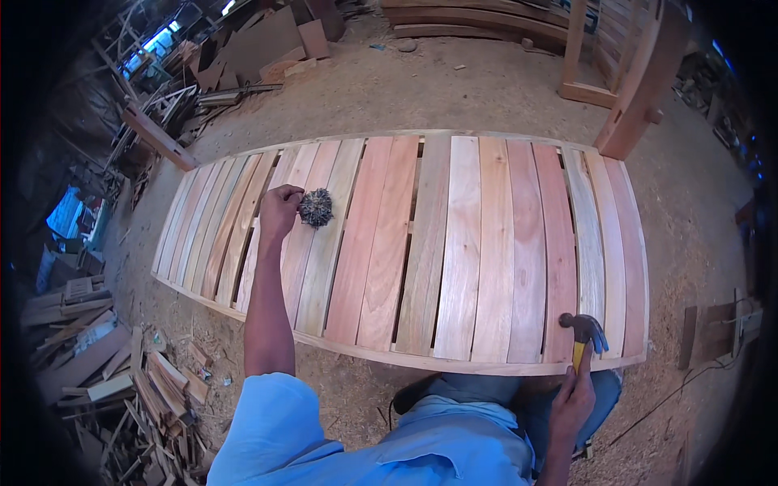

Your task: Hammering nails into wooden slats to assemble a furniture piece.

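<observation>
A slatted wooden bed base (462, 243) of pale and reddish boards spreads out in front of me. Left of its middle lies a small round heap of dark, spiky pieces that look like nails (316, 208). The fingers of my left hand (279, 206) are pinched together at the heap's left edge; whatever is between them is too small to make out. At the near right edge of the slats, my right hand (574, 397) grips a claw hammer (580, 334) by its yellow handle. Its dark head stands upright over the boards.
Wooden posts rise at the far left corner (158, 139) and far right corner (640, 89) of the slats. Offcuts (166, 389) pile up on the left floor. Board scraps (259, 49) and stacked timber (478, 20) lie at the back. A cable (681, 385) crosses the right floor.
</observation>
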The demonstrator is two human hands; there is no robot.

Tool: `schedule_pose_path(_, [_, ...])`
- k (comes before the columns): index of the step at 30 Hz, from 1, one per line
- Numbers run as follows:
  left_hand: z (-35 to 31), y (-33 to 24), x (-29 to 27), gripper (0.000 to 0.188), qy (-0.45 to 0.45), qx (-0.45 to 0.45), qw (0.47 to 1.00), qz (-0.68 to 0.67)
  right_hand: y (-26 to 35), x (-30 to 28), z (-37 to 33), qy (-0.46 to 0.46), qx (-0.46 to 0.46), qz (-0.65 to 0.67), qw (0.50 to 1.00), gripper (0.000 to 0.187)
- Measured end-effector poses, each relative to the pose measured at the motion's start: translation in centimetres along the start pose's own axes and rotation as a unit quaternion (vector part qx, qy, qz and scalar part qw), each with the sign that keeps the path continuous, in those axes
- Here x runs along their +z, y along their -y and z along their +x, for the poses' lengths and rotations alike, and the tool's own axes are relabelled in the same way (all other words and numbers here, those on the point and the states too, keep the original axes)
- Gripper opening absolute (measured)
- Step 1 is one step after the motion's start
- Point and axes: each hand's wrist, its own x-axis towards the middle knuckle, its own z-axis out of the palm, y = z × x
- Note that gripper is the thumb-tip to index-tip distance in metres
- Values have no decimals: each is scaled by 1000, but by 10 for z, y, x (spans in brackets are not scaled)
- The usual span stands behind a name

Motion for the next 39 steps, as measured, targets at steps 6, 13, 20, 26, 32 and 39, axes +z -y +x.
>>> schedule_pose_path(6, [5, -12, 15, 19, -10, 9, 998, 57, -13, 0, -8, -27, -13, 12, 999, 57])
schedule_pose_path(13, [-13, -18, 17, 30, 26, 51, 996, -63, -8, -10, -9, -23, -21, 26, 999, 56])
schedule_pose_path(20, [-181, -162, 126, 26, 244, -21, 914, -323, 2, -37, -54, -2, 0, 6, 1000, 55])
schedule_pose_path(26, [-311, -222, 202, 17, 344, 155, 890, -257, 0, -51, -79, 21, 23, -1, 1000, 53])
schedule_pose_path(32, [-364, -238, 228, 12, 277, 248, 916, -151, 4, -51, -83, 7, 12, 23, 1000, 53])
schedule_pose_path(39, [-369, -242, 234, 17, 247, 318, 913, -71, 28, -70, -75, -6, -58, 26, 998, 53])
